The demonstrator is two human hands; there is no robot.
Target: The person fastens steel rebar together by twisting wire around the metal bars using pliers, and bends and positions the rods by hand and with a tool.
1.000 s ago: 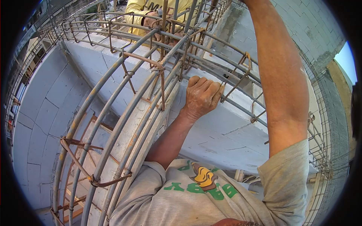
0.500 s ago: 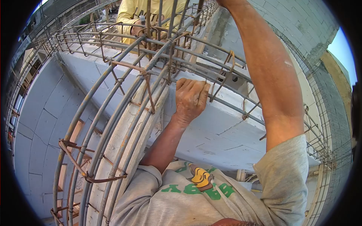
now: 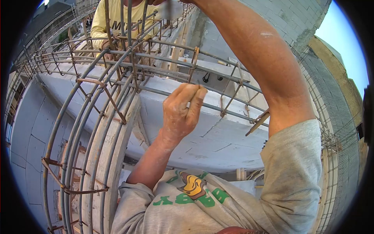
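My left hand is closed in a pinch in front of a horizontal rebar. Whatever lies between its thumb and fingers is too small or hidden to make out. My right arm reaches up across the view, and only an edge of my right hand shows at the top, its fingers cut off. Close to it is a blurred grey shape that I cannot identify. Rusty stirrups tie the rebars together above a white block wall. Left of my hand, a curved rebar cage meets the horizontal one.
Across the cage stands a person in a yellow shirt, hands near the upright bars. A timber board runs under the curved bars. A rusty bar end sticks out near my right elbow. Wire mesh covers the right side.
The view has shifted, so the cage and the other person sit further left. My left hand's grip looks more like a pinch now. My right hand has moved left along the top edge.
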